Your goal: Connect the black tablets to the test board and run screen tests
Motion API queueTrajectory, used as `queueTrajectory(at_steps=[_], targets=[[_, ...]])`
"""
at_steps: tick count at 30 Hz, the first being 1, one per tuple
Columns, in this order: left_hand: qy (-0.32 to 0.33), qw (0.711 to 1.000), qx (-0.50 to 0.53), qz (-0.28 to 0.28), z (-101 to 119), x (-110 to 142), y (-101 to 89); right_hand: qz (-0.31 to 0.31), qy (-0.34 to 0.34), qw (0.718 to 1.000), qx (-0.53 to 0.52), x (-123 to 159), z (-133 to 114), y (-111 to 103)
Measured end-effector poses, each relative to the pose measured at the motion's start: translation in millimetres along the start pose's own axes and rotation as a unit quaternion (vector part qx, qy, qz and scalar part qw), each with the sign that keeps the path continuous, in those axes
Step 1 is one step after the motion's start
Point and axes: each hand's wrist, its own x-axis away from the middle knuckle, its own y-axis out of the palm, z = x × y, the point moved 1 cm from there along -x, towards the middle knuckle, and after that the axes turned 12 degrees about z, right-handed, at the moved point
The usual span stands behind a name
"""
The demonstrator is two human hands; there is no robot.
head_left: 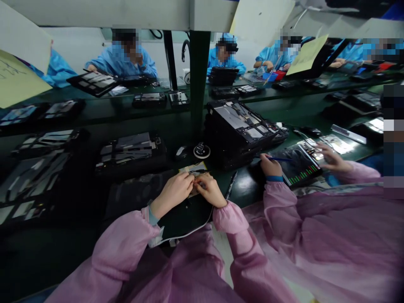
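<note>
In the head view my left hand (175, 190) and my right hand (211, 189) meet over the green bench, fingertips pinched together. Whatever small thing lies between the fingers is hidden. Just beyond them shows a yellow-edged card or sheet (196, 167), partly covered by my hands. A dark flat panel (135, 193) lies to the left of my left hand. Right of my right hand rests a dark pen-like tool (232, 185). A white cable (192, 231) runs from my left cuff below both hands.
Stacked opened tablet-like devices stand ahead right (243, 122) and left (131, 151). Between them sit a mouse (183, 152) and a small round dish (201, 150). At right, a co-worker's hand (270, 166) holds a blue tool over a lit tablet (298, 165). A post (199, 80) rises ahead.
</note>
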Motion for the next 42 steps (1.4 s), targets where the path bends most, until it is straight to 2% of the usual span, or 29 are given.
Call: queueTrajectory(at_steps=[6,12,15,19,21,23,26,30,32,35,42], targets=[[0.02,0.999,-0.041,0.012,10.7,7.2,-1.0,0.016,-0.014,0.998,0.066,15.6,-5.2,1.7],[-0.042,0.997,-0.063,0.033,26.6,23.1,16.1,0.009,-0.035,0.992,0.122,31.3,-8.9,9.7],[-0.068,0.996,-0.042,0.028,28.6,29.1,22.0,0.005,-0.032,0.993,0.115,36.5,-8.3,10.3],[-0.1,0.991,0.084,0.015,6.5,32.4,13.9,0.017,0.015,0.999,0.027,34.8,-3.0,-7.6],[-0.117,0.982,0.14,0.039,-14.6,29.8,5.4,0.025,0.052,0.997,-0.044,28.4,0.2,-18.8],[-0.121,0.981,0.135,0.064,-35.8,24.2,-0.6,0.03,0.09,0.993,-0.069,18.5,2.2,-22.9],[-0.097,0.992,0.064,0.05,-54.5,14.5,1.9,0.005,0.097,0.994,0.046,1.0,0.5,-7.9],[-0.073,0.997,0.021,0.034,-53.5,10.9,16.2,-0.031,0.056,0.981,0.185,-13.9,-10.8,29.9],[-0.072,0.997,0.012,0.032,-51.2,12.8,20.9,-0.037,0.046,0.967,0.248,-15.2,-17.4,42.3],[-0.073,0.997,0.016,0.023,-52.8,15.5,23.1,-0.047,0.05,0.943,0.327,-13.4,-25.7,49.8],[-0.093,0.995,0.026,0.006,-57.3,14.7,26.9,-0.058,0.081,0.906,0.411,-13.9,-34.2,61.8]])
